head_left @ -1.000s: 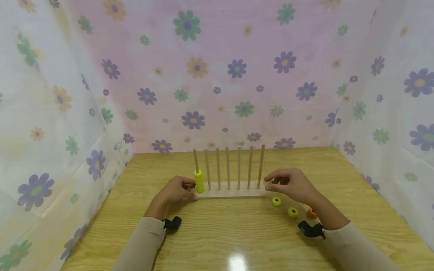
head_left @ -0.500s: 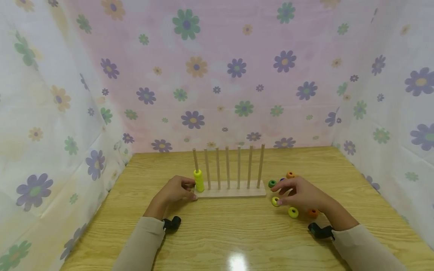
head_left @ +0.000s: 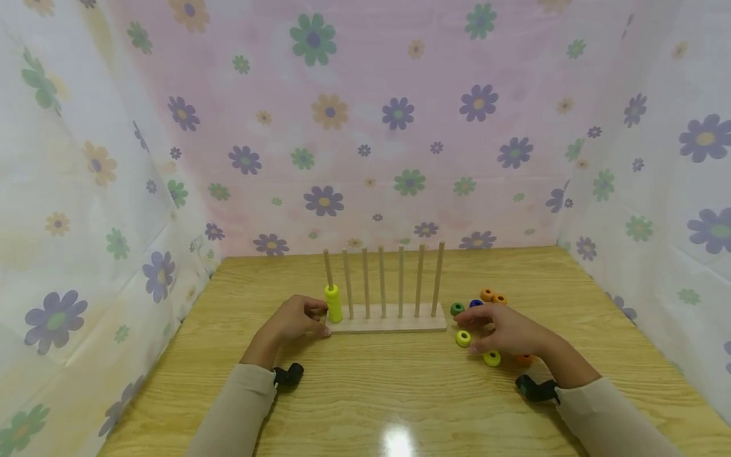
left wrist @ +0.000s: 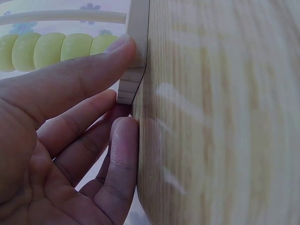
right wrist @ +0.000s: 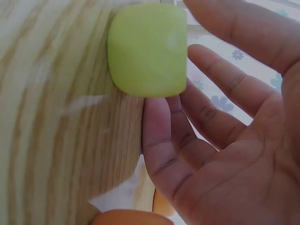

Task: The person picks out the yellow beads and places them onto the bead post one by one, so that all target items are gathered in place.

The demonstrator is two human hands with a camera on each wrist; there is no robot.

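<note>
A wooden peg stand [head_left: 388, 325] has a row of upright pegs. Its leftmost peg carries a stack of several yellow beads [head_left: 334, 304], lined up close together in the left wrist view. My left hand [head_left: 296, 318] holds the left end of the base, thumb [left wrist: 110, 61] on its front edge and fingers around the end. On the right, my right hand [head_left: 508, 330] hovers with thumb and fingers spread, holding nothing. Just left of its fingertips lies a loose yellow bead [head_left: 463, 338]; a second yellow bead [head_left: 492, 358] sits below the hand.
Beyond the right hand lie a green bead [head_left: 457, 309], a partly covered blue bead [head_left: 476, 304] and two orange beads [head_left: 487, 295]. Another orange bead [head_left: 524, 360] is near the wrist. Flowered cloth [head_left: 365, 127] encloses the wooden table [head_left: 354, 393] at the back and sides.
My right hand has moved right and toward me, from beside the stand's right end to above the loose beads, its fingers spreading. The left hand stays on the base.
</note>
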